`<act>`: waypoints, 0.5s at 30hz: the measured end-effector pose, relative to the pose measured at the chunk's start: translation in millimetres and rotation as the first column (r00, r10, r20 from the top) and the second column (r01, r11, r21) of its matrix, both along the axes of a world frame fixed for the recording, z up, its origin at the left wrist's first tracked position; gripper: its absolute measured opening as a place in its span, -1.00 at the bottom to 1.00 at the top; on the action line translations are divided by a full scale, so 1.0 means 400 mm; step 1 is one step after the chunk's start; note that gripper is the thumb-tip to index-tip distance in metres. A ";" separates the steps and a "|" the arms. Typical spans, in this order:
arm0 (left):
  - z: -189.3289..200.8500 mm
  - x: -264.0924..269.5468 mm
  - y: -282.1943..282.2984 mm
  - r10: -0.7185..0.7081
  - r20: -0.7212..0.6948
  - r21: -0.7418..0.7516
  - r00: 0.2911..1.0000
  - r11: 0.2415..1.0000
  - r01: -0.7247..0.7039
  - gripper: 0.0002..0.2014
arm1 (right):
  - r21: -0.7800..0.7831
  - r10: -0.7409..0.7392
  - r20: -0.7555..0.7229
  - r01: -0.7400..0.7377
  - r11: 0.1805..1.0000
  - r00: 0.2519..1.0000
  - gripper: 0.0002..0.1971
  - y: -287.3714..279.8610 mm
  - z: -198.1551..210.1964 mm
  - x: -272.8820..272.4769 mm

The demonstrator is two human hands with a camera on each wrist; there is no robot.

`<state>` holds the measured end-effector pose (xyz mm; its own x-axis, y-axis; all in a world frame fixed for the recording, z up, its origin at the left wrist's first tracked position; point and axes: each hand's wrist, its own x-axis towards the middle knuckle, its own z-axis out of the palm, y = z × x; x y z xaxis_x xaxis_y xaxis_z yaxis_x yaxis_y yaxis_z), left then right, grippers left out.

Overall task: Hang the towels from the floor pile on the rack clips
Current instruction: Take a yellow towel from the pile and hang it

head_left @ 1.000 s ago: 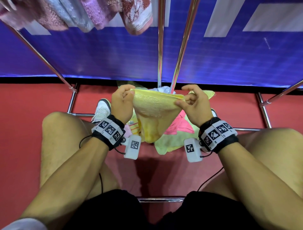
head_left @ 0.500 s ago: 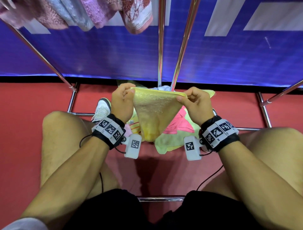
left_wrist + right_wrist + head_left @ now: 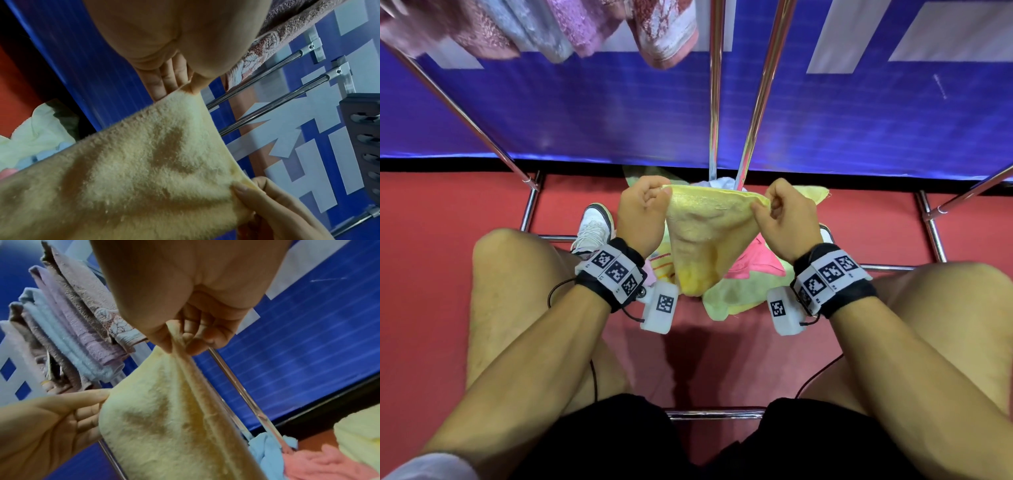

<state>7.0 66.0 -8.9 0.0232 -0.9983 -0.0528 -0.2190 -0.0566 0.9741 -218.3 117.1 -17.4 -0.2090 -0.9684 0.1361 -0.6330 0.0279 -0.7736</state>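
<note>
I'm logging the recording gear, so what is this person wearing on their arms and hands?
Both forearms are bare. Each wrist carries a black strap faced with white blocks printed with square black-and-white markers: left wristband, right wristband. A white box with one marker hangs below each, left box, right box, with thin black cables trailing. The hands are ungloved.

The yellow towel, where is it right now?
In the head view the yellow towel hangs mid-frame, stretched between the left hand and right hand, above the floor pile.
</note>
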 end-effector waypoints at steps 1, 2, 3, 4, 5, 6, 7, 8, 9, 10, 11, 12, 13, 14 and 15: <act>0.002 -0.004 0.004 0.004 0.001 0.006 1.000 1.000 -0.004 -0.89 | 0.017 -0.013 0.012 0.012 1.000 1.000 -0.83 -0.002 -0.002 0.001; 0.006 -0.008 0.007 0.009 0.006 0.009 1.000 1.000 -0.009 -0.90 | 0.034 -0.027 0.029 0.026 0.999 0.999 -0.87 -0.005 -0.004 0.002; 0.010 -0.013 0.011 0.014 0.012 0.010 1.000 1.000 -0.015 -0.92 | 0.055 -0.040 0.037 0.038 0.998 0.999 -0.89 -0.008 -0.006 0.001; 0.013 -0.018 0.014 0.020 0.016 0.015 1.000 1.000 -0.020 -0.93 | 0.070 -0.047 0.034 0.044 0.997 0.998 -0.90 -0.011 -0.007 0.002; 0.014 -0.022 0.016 0.029 0.019 0.024 0.999 0.999 -0.030 -0.91 | 0.076 -0.050 0.027 0.048 0.996 0.998 -0.89 -0.014 -0.005 0.003; 0.015 -0.026 0.017 0.043 0.022 0.030 0.999 0.999 -0.043 -0.88 | 0.073 -0.055 0.022 0.053 0.996 0.998 -0.87 -0.016 -0.003 0.004; 0.017 -0.031 0.018 0.056 0.021 0.029 0.998 0.998 -0.057 -0.86 | 0.069 -0.063 0.024 0.061 0.996 0.998 -0.85 -0.017 0.001 0.007; 0.020 -0.035 0.020 0.066 0.014 0.022 0.998 0.998 -0.066 -0.85 | 0.065 -0.070 0.034 0.067 0.996 0.997 -0.84 -0.017 0.006 0.010; 0.022 -0.040 0.020 0.071 0.005 0.013 0.997 0.997 -0.071 -0.85 | 0.061 -0.072 0.050 0.069 0.996 0.996 -0.84 -0.016 0.012 0.015; 0.022 -0.045 0.021 0.074 -0.002 0.004 0.997 0.997 -0.074 -0.86 | 0.059 -0.067 0.079 0.062 0.996 0.995 -0.84 -0.015 0.018 0.021; 0.022 -0.050 0.024 0.073 -0.009 -0.002 0.997 0.997 -0.073 -0.88 | 0.059 -0.059 0.126 0.052 0.997 0.990 -0.85 -0.014 0.023 0.028; 0.020 -0.056 0.026 0.068 -0.015 -0.002 0.998 0.998 -0.068 -0.91 | 0.061 -0.048 0.178 0.038 0.997 0.983 -0.85 -0.012 0.027 0.034; 0.014 -0.061 0.029 0.058 -0.020 0.004 0.998 0.998 -0.058 -0.93 | 0.065 -0.033 0.224 0.019 0.998 0.974 -0.85 -0.010 0.030 0.040; 0.009 -0.066 0.032 0.040 -0.027 0.015 0.999 0.999 -0.040 -0.95 | 0.066 -0.009 0.263 -0.009 0.998 0.965 -0.84 -0.009 0.031 0.045; 0.004 -0.071 0.035 0.018 -0.036 0.028 0.999 0.999 -0.017 -0.98 | 0.068 0.021 0.296 -0.044 0.997 0.955 -0.83 -0.008 0.031 0.048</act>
<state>-21.3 80.2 -7.3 0.0383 -0.9959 -0.0820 -0.1823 -0.0876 0.9793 -199.0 113.8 -5.0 -0.1973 -0.9803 0.0016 -0.3785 0.0747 -0.9226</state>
